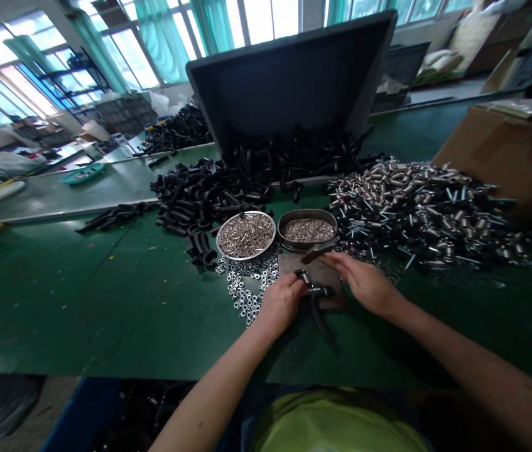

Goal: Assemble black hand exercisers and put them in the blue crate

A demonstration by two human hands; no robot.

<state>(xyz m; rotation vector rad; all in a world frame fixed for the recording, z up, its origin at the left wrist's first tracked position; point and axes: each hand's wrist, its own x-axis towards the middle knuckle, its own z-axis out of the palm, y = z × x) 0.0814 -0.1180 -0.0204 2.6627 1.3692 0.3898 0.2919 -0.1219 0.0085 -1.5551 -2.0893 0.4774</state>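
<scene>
My left hand (282,302) is closed on a black clamp-like part (321,314) with a metal spring and a curved handle, held over a flat metal plate (289,263). A small hammer (313,254) is in my right hand (364,284), its head just above the plate and close to the part. Beyond the plate stand a round dish of small metal pins (247,235) and an oval tin of tiny metal pieces (307,230). Loose metal nuts (247,295) lie left of my left hand.
A tipped grey bin (294,81) spills black parts (200,194) onto the green table (105,301). Springs and bolted black parts (426,213) are heaped at the right, beside a cardboard box (505,150). A blue bin (81,414) stands below the front edge.
</scene>
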